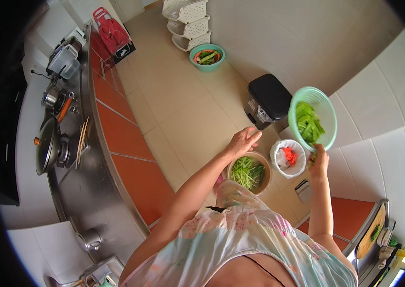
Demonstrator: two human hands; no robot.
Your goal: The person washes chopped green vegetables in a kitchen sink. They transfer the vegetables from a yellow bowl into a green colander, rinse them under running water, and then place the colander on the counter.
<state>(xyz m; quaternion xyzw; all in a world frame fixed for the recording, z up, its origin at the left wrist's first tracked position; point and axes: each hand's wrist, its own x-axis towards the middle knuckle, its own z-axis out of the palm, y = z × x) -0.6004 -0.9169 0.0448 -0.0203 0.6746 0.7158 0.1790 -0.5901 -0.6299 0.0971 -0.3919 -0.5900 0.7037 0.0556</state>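
My right hand [319,163] grips the near rim of a pale green plastic colander [326,118], which is tilted. Cut green leafy vegetables [308,123] lie along the colander's left side. Some green shows beside the right fingers; whether the hand also pinches it is unclear. My left hand [244,141] is empty, its fingers loosely apart. Below it on the floor stands a round beige basin [268,168] with green stems and leaves [246,172] inside. Between the two hands' sides sits a small bin with a white liner [277,146], holding red and clear plastic scraps [289,156].
A black lidded bin [270,95] stands by the wall. Farther off are a teal basin of vegetables [208,67] and white stacked baskets [190,28]. The steel counter at left [91,186] carries a lidded wok [49,143]. At lower right lies a wooden cutting board [369,236].
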